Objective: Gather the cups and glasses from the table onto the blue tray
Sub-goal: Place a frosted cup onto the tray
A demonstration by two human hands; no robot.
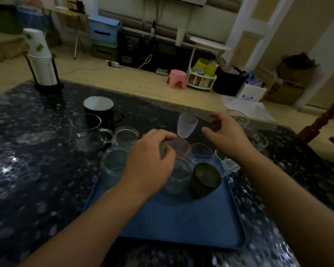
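Setting pink cup [178, 147] on tray [181, 224] at twelve o'clock: left hand [150, 157] grips it; right hand [228, 133], spread empty, nears frosted cup [187, 125].

I see the blue tray [181, 224] on the dark speckled table [27, 170]. My left hand [150, 157] curls over a pink cup [178, 148] at the tray's far end, beside a clear glass [178, 176] and a dark green cup [204, 180]. My right hand [228, 132] hovers, fingers relaxed, just beside a frosted cup [187, 125]. A black mug [98, 110] and a glass pitcher [87, 133] stand on the table to the left.
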